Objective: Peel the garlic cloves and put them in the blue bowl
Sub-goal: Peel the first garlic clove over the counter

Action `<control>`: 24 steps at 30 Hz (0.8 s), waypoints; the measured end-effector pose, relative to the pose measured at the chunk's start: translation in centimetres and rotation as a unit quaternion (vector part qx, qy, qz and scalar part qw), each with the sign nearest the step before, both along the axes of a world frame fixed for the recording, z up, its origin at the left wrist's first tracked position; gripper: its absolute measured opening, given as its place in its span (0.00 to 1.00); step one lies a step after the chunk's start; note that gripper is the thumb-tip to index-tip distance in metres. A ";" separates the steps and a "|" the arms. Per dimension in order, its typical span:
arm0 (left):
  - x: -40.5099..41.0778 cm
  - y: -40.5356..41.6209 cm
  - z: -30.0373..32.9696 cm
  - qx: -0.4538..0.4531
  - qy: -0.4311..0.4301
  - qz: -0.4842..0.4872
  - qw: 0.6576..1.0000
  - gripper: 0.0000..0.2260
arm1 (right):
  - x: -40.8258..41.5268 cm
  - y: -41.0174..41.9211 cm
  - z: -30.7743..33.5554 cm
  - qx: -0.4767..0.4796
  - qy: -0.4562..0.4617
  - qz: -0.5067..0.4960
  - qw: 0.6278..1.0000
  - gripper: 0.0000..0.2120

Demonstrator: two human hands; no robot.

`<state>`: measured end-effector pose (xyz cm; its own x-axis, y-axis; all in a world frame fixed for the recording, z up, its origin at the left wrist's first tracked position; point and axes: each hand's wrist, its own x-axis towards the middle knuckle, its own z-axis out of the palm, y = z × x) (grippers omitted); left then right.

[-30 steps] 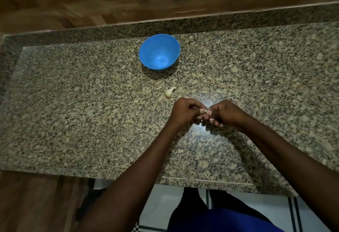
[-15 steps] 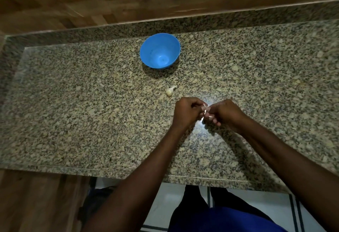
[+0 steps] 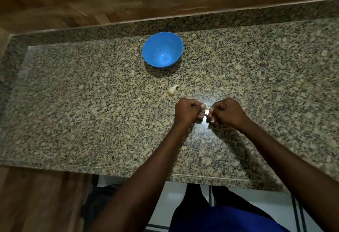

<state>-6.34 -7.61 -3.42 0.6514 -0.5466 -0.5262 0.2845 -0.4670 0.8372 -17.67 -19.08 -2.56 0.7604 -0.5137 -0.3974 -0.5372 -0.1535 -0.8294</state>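
A small garlic clove [image 3: 207, 108] is pinched between left hand [image 3: 187, 111] and right hand [image 3: 227, 112]; it could be squeezed out onto the granite counter [image 3: 91, 121].

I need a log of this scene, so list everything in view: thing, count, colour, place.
blue bowl: one, blue, far middle of the counter, nothing visible inside.
loose garlic clove: one, pale cream, on the counter between the bowl and the hands, touching neither.
held garlic clove: one, only a pale sliver shows between the two hands.
granite counter: one, speckled beige and black, fills the middle of the view.
wooden wall panel: brown, behind the counter.
tiled floor: pale with dark lines, below the counter edge.
left hand: one, fingers curled, pinching the held clove.
right hand: one, fingers curled, pinching the same clove.
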 end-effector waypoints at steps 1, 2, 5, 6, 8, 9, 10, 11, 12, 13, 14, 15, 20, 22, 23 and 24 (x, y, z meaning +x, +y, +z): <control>0.0 0.0 0.0 0.004 0.000 0.003 1.000 0.06 | 0.0 0.0 -0.2 -0.031 0.004 0.004 1.000 0.15; 0.1 0.0 -0.1 0.005 0.003 0.003 1.000 0.08 | 0.0 0.0 -0.4 -0.029 0.004 -0.001 1.000 0.15; 0.5 0.1 -0.2 0.012 -0.003 -0.014 1.000 0.11 | -0.5 -0.1 -1.0 0.021 0.000 -0.030 0.999 0.13; 0.6 0.2 -0.2 0.016 -0.003 -0.021 1.000 0.12 | -0.6 -0.1 -1.1 0.032 0.000 -0.038 0.999 0.13; 0.9 0.1 -0.3 0.014 0.011 -0.028 0.999 0.10 | -0.8 0.1 -1.2 0.050 0.001 -0.049 0.998 0.12; 1.0 0.0 -0.3 0.011 0.021 -0.025 0.999 0.09 | -0.8 0.1 -1.2 0.051 0.003 -0.050 0.997 0.11; 1.1 -0.1 -0.3 0.011 0.034 -0.019 0.999 0.08 | -0.8 0.2 -1.3 0.046 0.007 -0.051 0.998 0.11; 1.1 -0.2 -0.2 0.009 0.049 -0.011 0.999 0.06 | -0.8 0.3 -1.3 0.037 0.010 -0.052 0.998 0.10; 1.1 -0.3 -0.1 0.005 0.064 -0.003 0.998 0.04 | -0.8 0.3 -1.5 0.026 0.012 -0.052 0.998 0.10; 1.2 -0.3 -0.1 0.002 0.075 0.004 0.997 0.02 | -0.9 0.2 -1.7 0.015 0.012 -0.052 0.998 0.10; 1.3 -0.4 0.0 0.000 0.084 0.007 0.996 0.01 | -1.0 0.1 -2.0 0.001 0.013 -0.050 0.999 0.10; 1.4 -0.5 0.0 -0.002 0.087 0.008 0.996 0.00 | -1.2 0.0 -2.1 -0.015 0.013 -0.045 0.999 0.10; 2.0 -1.6 0.7 0.005 0.067 0.004 0.998 0.03 | -1.7 -0.2 -2.1 -0.088 0.025 -0.035 0.995 0.11; 2.1 -2.0 0.7 0.005 0.054 -0.002 0.999 0.02 | -1.6 -0.3 -2.0 -0.103 0.032 -0.033 0.994 0.09; 2.2 -2.2 0.7 0.007 0.044 -0.006 0.999 0.02 | -1.6 -0.4 -2.0 -0.124 0.038 -0.024 0.991 0.09; 2.2 -2.3 0.6 0.011 0.037 -0.010 0.999 0.02 | -1.5 -0.4 -2.0 -0.149 0.049 -0.010 0.987 0.08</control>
